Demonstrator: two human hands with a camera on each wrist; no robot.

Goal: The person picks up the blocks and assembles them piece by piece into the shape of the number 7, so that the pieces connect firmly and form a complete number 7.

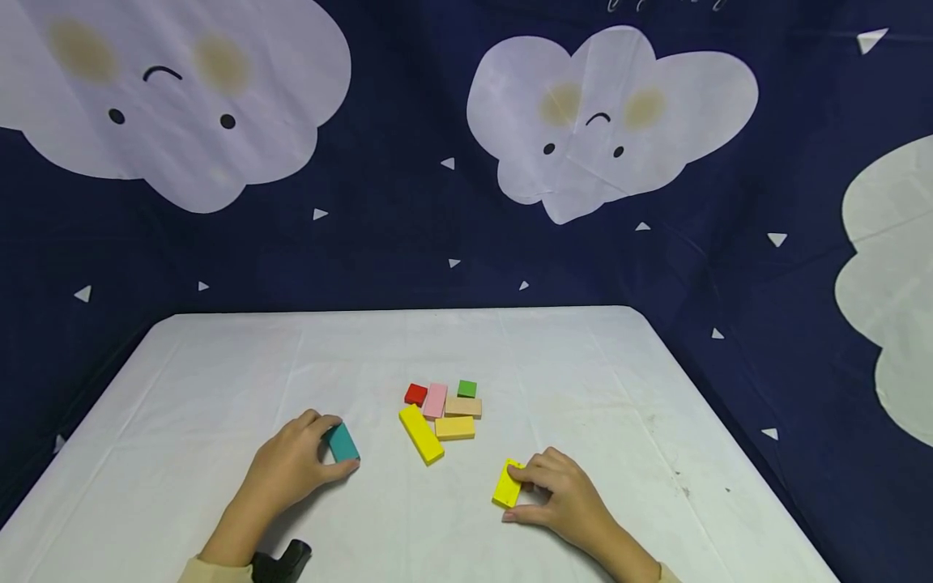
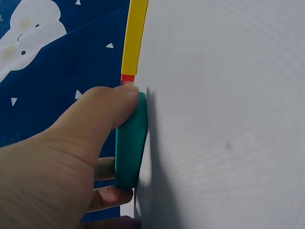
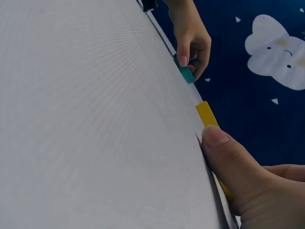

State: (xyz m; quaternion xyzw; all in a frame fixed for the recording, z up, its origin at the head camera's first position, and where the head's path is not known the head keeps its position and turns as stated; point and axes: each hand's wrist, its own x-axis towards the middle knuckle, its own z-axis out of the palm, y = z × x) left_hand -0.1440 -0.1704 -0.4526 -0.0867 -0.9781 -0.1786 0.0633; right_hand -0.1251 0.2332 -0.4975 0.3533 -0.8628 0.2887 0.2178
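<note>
My left hand (image 1: 287,463) pinches a teal block (image 1: 342,443) between thumb and fingers, left of the group of blocks. In the left wrist view the thumb lies along one end of the teal block (image 2: 131,143), with fingertips at its other end. Nearer the front right, my right hand (image 1: 567,498) grips a short yellow block (image 1: 506,486) by its edges. The right wrist view shows the thumb over this yellow block (image 3: 207,113), its lower part partly hidden by the hand.
Between the hands lie a long yellow block (image 1: 421,435), a shorter yellow block (image 1: 455,428), a tan block (image 1: 463,407), a pink block (image 1: 435,401), a red block (image 1: 415,394) and a green block (image 1: 467,389). They sit on a white-covered table (image 1: 219,364) before a dark blue cloud-print cloth (image 1: 408,219).
</note>
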